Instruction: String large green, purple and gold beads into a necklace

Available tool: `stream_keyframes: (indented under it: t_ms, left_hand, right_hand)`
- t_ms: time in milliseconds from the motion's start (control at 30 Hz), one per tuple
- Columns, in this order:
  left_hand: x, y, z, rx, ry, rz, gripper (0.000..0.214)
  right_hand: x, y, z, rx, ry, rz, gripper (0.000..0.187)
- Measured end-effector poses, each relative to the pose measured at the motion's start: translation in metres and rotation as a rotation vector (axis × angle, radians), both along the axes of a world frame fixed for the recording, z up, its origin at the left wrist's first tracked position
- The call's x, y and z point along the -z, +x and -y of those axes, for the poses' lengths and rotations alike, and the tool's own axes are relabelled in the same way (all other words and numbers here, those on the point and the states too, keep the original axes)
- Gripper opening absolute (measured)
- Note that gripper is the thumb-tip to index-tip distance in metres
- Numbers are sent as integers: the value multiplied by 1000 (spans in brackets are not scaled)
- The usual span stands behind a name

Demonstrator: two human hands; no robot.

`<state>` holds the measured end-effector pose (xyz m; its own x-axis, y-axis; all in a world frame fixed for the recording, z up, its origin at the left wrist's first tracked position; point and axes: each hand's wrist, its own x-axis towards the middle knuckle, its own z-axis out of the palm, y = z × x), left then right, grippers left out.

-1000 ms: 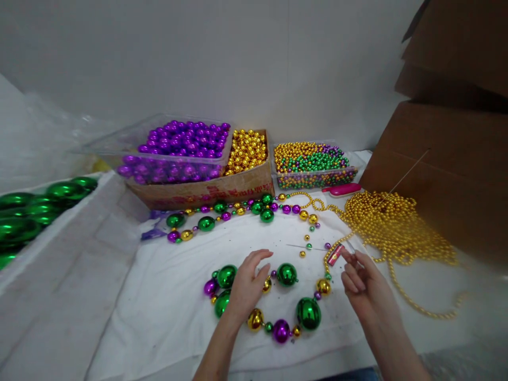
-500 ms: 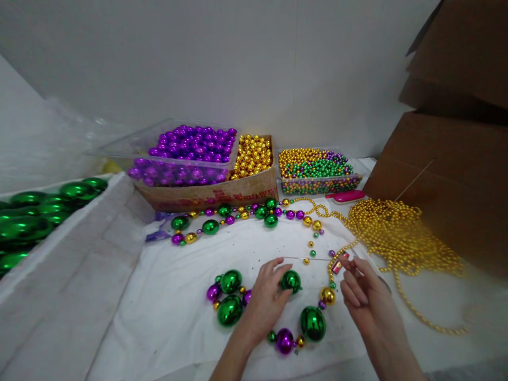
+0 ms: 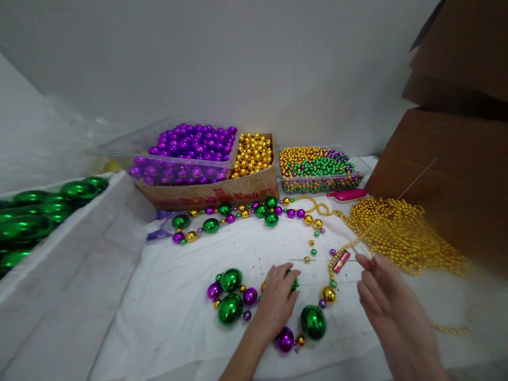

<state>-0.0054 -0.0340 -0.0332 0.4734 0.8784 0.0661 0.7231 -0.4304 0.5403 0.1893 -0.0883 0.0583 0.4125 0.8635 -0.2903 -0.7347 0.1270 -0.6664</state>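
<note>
A beaded strand of big green, purple and gold balls (image 3: 313, 321) lies curled on the white cloth (image 3: 178, 296). My left hand (image 3: 278, 299) rests on it, fingers curled over a green ball (image 3: 294, 284) that it mostly hides. My right hand (image 3: 381, 291) hovers to the right, fingers stretched out and loosely apart, nothing visible in them. Its fingertips are just right of a small red tag (image 3: 341, 261) on a gold bead chain. A thin needle (image 3: 313, 260) lies on the cloth between the hands.
A second mixed strand (image 3: 222, 217) lies further back. Behind it stand a clear tub of purple balls (image 3: 186, 151), a carton of gold balls (image 3: 252, 153) and a tray of small mixed beads (image 3: 317, 164). A gold chain heap (image 3: 397, 233), a pink tool (image 3: 347, 195) and cardboard boxes (image 3: 456, 159) sit right; green balls (image 3: 32, 217) left.
My left hand moved right and closed over the green ball. My right hand let go near the red tag and drew back to the right, fingers opening.
</note>
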Motion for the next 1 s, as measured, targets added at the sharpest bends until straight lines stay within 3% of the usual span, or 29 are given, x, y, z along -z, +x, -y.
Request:
stream_keyframes:
  t_ms: [433, 700, 1000]
  left_hand:
    - [1, 1, 1, 36, 59, -43, 45]
    - [5, 1, -1, 60, 85, -106, 48]
    - [5, 3, 1, 91, 90, -155, 50]
  right_hand:
    - [25, 20, -2, 26, 21, 0, 16]
    - [22, 14, -6, 27, 38, -3, 19]
    - [51, 28, -14, 135, 3, 15, 19]
